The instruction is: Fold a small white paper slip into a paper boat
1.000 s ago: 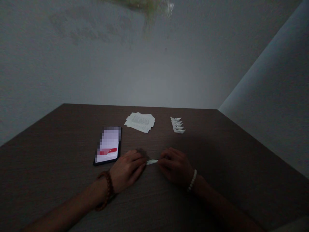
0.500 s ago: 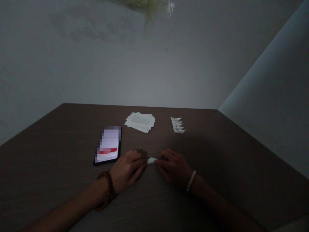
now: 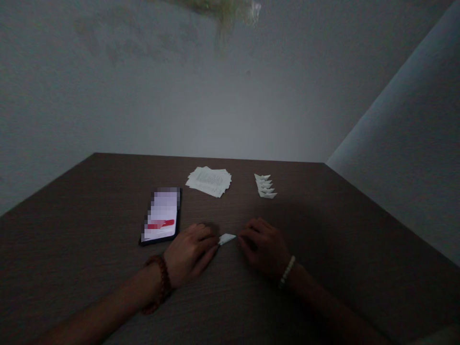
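A small folded piece of white paper (image 3: 226,238) lies low over the table between my two hands, its pointed end toward the right. My left hand (image 3: 192,249) pinches its left end between thumb and fingers, which hide that end. Just off the right point, my right hand (image 3: 264,244) is bent with its thumb and forefinger slightly apart and nothing visible between them. Fine folds in the paper are too small to make out.
Beyond my left hand lies a phone (image 3: 161,213) with a lit screen. Farther back is a loose stack of printed paper sheets (image 3: 209,181). Several folded paper boats (image 3: 265,187) stand in a row to its right. A wall (image 3: 215,110) rises behind the brown table (image 3: 118,177).
My right hand has let go of the folded paper's right end and shifted slightly right, so more of its point shows. My left hand has stayed in place.
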`<state>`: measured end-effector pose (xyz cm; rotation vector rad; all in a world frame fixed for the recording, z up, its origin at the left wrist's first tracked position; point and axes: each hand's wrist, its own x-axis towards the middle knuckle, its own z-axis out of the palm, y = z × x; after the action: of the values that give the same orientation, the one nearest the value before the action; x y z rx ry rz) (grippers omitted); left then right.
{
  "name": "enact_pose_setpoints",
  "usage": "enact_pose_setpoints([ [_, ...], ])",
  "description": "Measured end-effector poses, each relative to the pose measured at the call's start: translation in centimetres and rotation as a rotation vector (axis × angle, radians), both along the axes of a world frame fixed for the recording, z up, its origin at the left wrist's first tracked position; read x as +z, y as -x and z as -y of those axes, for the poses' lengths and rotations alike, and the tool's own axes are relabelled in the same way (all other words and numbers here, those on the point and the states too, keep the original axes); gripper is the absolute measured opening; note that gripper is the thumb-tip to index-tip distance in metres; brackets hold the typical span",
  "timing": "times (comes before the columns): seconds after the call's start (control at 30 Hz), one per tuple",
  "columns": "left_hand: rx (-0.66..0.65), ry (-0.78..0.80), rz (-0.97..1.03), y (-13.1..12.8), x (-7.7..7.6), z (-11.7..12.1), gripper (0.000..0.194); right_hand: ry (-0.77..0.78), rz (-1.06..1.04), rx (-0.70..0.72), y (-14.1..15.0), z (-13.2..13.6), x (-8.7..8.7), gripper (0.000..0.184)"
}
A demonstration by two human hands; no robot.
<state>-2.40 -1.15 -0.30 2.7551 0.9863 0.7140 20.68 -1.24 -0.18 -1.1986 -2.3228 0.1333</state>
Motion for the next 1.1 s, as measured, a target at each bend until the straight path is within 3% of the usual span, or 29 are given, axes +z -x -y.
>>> enact_pose_setpoints([
  [0.53,-0.002,0.046,-0.133,0.1,0.3,0.3,0.030,0.089,0.013,0.130,0.6,-0.4,-0.6,0.019],
  [0.8,-0.009,-0.037,-0.235,-0.3,0.9,0.5,0.038,0.041,0.223,0.161,0.6,-0.3,0.5,0.021],
  [1.1,0.004,-0.097,-0.297,-0.5,0.9,0.7,0.028,0.014,0.300,0.156,-0.3,0.3,0.8,0.032],
])
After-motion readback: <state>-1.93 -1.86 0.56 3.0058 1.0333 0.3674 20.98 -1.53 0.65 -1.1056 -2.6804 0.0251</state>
